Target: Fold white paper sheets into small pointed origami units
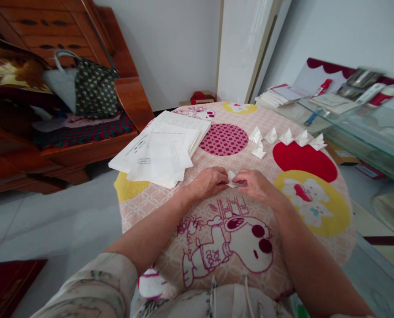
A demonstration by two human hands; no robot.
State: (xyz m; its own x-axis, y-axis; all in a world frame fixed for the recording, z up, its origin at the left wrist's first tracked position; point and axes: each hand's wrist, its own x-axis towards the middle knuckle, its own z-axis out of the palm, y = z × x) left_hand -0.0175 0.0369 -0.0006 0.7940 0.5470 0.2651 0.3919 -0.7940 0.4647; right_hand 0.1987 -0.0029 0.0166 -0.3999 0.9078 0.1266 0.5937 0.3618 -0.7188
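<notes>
Between my two hands, near the middle of the round table, is a small folded piece of white paper (pixel 231 176). My left hand (pixel 210 180) pinches its left side, fingers curled. The right side is gripped by my right hand (pixel 250 182), thumb and fingers together. Much of the paper is hidden behind the fingers. Beyond my right hand, several small folded paper pieces with pointed tops (pixel 286 137) stand in a row, and one more (pixel 259 150) sits just in front of that row. Left of my hands lies a loose stack of printed sheets (pixel 164 152).
A patterned cloth with cartoon dogs (pixel 236 247) covers the table. At the right stands a glass shelf (pixel 349 128) with papers, a metal pot and a cup. On the left, a wooden bench (pixel 130 99) holds a dark patterned bag (pixel 96 88).
</notes>
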